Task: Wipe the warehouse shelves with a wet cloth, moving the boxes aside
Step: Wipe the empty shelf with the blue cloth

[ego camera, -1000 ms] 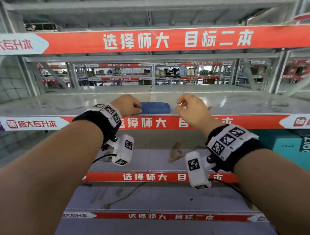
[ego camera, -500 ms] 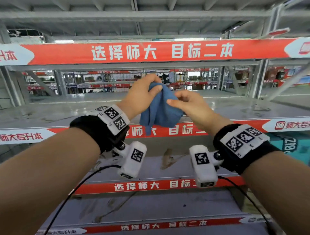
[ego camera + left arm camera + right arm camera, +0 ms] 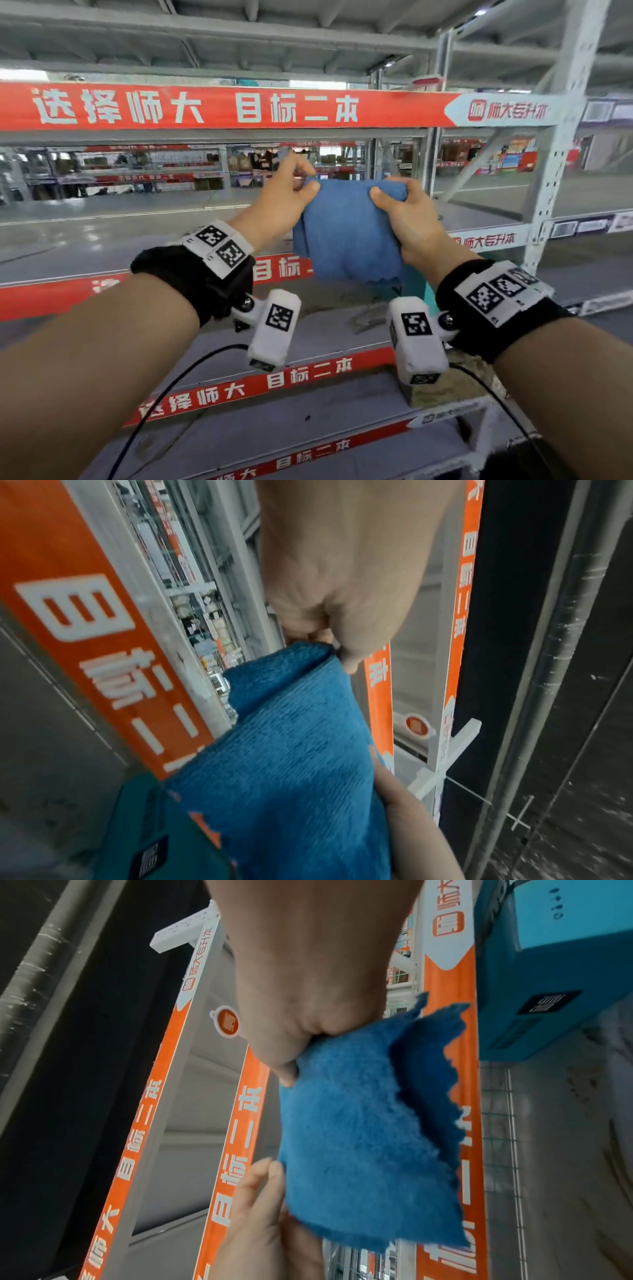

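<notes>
The blue cloth (image 3: 346, 233) is held up in the air before the shelf (image 3: 102, 240), pinched at its top corners by the left hand (image 3: 281, 202) and the right hand (image 3: 407, 219). No wiping is under way; a teal box (image 3: 548, 969) is judged still unmoved.

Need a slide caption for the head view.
Both hands, left and right, hold a blue cloth up before the shelves.

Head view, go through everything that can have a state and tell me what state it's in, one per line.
Cloth: lifted off the shelf, hanging folded between both hands.
Left hand: pinches the cloth's top left corner.
Right hand: grips the cloth's top right edge.
Shelf: bare where visible, streaked.
Teal box: closed, on a lower shelf at right.
</notes>
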